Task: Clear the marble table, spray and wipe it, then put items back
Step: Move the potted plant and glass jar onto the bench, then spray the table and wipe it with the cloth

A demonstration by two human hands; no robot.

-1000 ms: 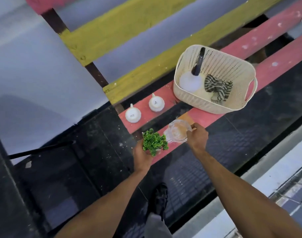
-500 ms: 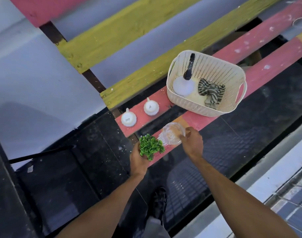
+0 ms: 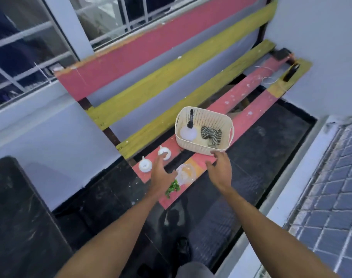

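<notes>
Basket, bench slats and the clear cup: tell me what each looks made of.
Basket: likely moulded plastic, matte cream, with perforated lattice walls.
Bench slats: painted wood, pink and yellow, chipped with pale specks.
Clear cup: transparent; glass or plastic, cannot tell through the blur.

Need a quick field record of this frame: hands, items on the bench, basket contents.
left hand: open, empty, over the bench
right hand: open, empty, near the basket's front edge
bench: two white cups, glass jar, green plant, basket
basket contents: spray bottle, striped cloth
marble table: dark surface at far left
</notes>
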